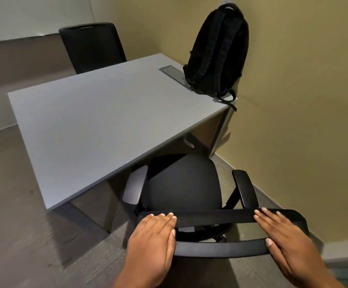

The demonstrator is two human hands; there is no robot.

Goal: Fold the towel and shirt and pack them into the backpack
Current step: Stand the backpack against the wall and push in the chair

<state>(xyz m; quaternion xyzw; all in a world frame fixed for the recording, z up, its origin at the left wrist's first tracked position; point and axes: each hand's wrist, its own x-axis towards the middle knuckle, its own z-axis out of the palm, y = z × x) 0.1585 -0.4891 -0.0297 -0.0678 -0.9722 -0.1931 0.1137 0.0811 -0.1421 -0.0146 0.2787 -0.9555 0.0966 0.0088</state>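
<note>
The left hand and right hand are resting flat on the office chair's backrest, fingers pressed together, while the black backpack is standing upright at the far right corner of the counter.

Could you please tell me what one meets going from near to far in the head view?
left hand and right hand, resting on the near chair's backrest → its seat → grey table → black backpack, upright at the table's right corner → second chair beyond the table.
</note>
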